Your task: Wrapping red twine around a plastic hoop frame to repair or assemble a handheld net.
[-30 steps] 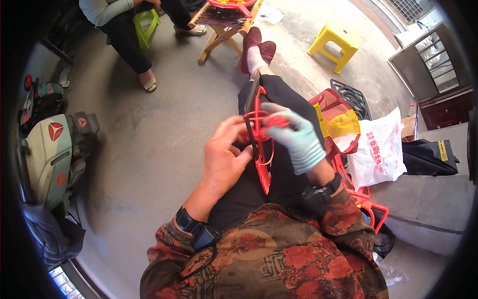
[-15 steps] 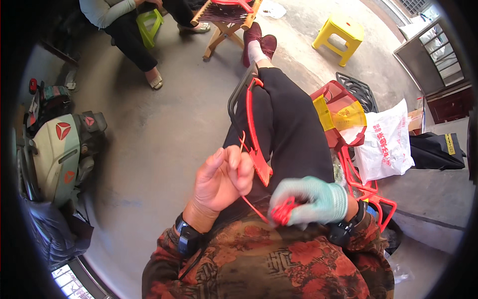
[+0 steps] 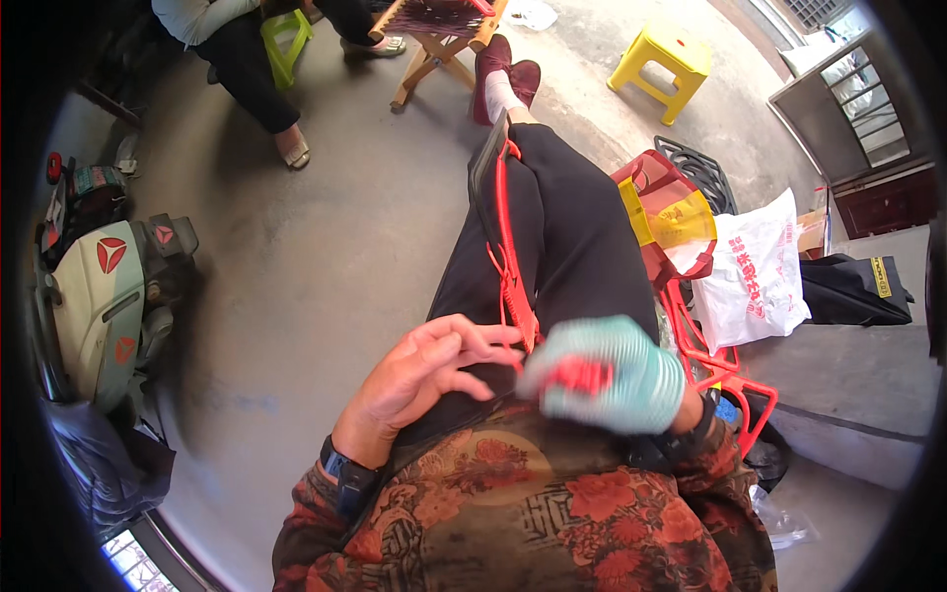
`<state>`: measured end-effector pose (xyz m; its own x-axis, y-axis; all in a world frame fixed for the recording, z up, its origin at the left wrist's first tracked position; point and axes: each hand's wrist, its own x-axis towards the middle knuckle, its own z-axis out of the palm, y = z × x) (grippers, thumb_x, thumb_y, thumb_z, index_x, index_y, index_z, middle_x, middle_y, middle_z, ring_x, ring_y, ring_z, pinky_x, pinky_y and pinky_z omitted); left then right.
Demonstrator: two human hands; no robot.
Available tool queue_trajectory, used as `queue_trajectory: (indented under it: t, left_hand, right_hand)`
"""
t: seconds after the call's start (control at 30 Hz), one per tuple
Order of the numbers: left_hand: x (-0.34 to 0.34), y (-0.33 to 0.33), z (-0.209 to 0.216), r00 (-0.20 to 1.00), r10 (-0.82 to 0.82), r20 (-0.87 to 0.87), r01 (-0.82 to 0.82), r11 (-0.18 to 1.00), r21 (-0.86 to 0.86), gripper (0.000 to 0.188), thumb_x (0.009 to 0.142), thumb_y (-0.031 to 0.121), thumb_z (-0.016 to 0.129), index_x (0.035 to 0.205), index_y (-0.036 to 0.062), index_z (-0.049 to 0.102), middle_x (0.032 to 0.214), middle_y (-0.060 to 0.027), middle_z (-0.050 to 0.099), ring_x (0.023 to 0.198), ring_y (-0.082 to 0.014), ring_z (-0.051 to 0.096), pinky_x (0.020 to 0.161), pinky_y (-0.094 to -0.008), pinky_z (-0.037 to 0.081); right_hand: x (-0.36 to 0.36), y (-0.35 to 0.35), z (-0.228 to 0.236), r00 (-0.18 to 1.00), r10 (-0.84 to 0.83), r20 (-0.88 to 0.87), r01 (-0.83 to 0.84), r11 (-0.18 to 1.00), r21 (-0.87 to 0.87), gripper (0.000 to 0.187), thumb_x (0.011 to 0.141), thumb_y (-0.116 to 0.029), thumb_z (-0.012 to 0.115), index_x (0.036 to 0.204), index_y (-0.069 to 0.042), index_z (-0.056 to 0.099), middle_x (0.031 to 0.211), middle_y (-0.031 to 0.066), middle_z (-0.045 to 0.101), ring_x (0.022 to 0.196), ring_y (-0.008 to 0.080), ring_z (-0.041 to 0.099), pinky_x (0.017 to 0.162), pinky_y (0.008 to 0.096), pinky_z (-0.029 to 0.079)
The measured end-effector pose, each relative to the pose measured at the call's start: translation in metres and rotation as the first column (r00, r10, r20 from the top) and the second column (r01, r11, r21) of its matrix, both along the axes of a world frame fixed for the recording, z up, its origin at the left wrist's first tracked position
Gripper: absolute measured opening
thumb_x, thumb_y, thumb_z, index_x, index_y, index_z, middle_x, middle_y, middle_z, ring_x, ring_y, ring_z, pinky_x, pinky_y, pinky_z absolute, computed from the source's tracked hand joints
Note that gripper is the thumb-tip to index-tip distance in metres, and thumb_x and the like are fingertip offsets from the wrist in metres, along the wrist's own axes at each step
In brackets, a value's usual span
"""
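On my lap lies a long, narrow frame (image 3: pixel 503 212) with a red curved edge and a black bar, its near end between my hands. Red cord is wound around its lower part. My right hand (image 3: pixel 631 390), in a pale teal knit glove and smeared by motion, is closed around a bundle of red cord (image 3: pixel 580 375) just beside that end. Bare, my left hand (image 3: pixel 419 370) has its fingers spread, the tips close to the cord and the frame's near end. Whether those tips touch the cord I cannot tell.
To the right stand a dark red and yellow bag (image 3: pixel 671 217), a white plastic bag (image 3: pixel 755 271) and red frames (image 3: pixel 715 365). A yellow stool (image 3: pixel 666 64) and a wooden folding stool (image 3: pixel 434 49) are ahead. Another person (image 3: pixel 252 74) sits far left; a scooter (image 3: pixel 109 296) is at left.
My left hand has uncurled from a pinch and lowered slightly. My right hand, still with the cord bundle, has risen toward the frame's end. The frame has turned, its black bar nearer the red edge.
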<state>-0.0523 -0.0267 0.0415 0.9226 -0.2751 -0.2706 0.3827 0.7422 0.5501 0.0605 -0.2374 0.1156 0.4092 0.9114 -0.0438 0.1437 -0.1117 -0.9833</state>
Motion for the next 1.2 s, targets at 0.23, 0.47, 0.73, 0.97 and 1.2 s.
queue_trajectory:
  t: [0.23,0.47,0.73,0.97,1.2]
  left_hand:
    - [0.007,0.001,0.007,0.979,0.194,0.057,-0.129,0.816,-0.563,0.028,0.099,0.031,0.049,0.087,0.0069,0.045,0.082,-0.0043,0.044,0.068,-0.0129,0.043,0.048,-0.0211,0.043]
    - [-0.017,0.003,-0.018,0.974,0.109,-0.2,-0.175,0.919,-0.353,0.021,0.101,0.022,0.044,0.108,0.0036,0.049,0.072,-0.0049,0.049,0.059,-0.0106,0.044,0.044,-0.0217,0.037]
    - [-0.021,0.013,-0.012,0.972,0.173,-0.162,-0.175,0.985,-0.001,0.019,0.097,0.015,0.05,0.11,0.0008,0.052,0.06,0.0004,0.043,0.05,-0.0057,0.036,0.039,-0.0191,0.03]
    - [-0.028,0.023,-0.012,0.981,0.118,-0.157,-0.07,0.957,0.281,0.019,0.096,0.015,0.055,0.098,-0.0035,0.059,0.057,0.0056,0.04,0.044,-0.0025,0.029,0.038,-0.0191,0.021]
    - [-0.036,0.022,-0.002,0.994,-0.012,-0.113,0.024,0.994,0.107,0.021,0.097,0.018,0.055,0.089,-0.001,0.058,0.058,0.005,0.043,0.045,-0.001,0.03,0.04,-0.0192,0.022]
  right_hand:
    - [0.003,-0.022,0.012,0.833,-0.135,-0.537,0.128,0.99,-0.049,0.03,0.093,-0.02,0.055,0.118,-0.002,0.06,0.099,0.0097,0.065,0.066,0.0108,0.06,0.062,0.0235,0.049]
    - [0.015,0.025,-0.055,0.855,-0.517,-0.039,0.509,0.852,-0.12,0.046,0.079,-0.015,0.073,0.122,-0.006,0.058,0.089,0.005,0.066,0.072,0.0109,0.062,0.066,0.0237,0.051]
    - [0.007,0.046,-0.073,0.778,-0.48,0.404,0.508,0.86,0.044,0.051,0.071,-0.021,0.08,0.116,-0.005,0.063,0.103,0.0155,0.067,0.093,0.027,0.068,0.082,0.0317,0.054]
    - [0.006,0.051,-0.087,0.706,-0.468,0.532,0.534,0.845,0.034,0.049,0.071,-0.018,0.079,0.115,-0.003,0.063,0.099,0.0183,0.067,0.091,0.0295,0.067,0.078,0.032,0.055]
    - [0.02,0.034,-0.077,0.842,-0.529,-0.11,0.507,0.844,-0.174,0.02,0.088,-0.016,0.064,0.103,-0.003,0.068,0.082,0.0041,0.068,0.069,0.0093,0.063,0.063,0.0242,0.052]
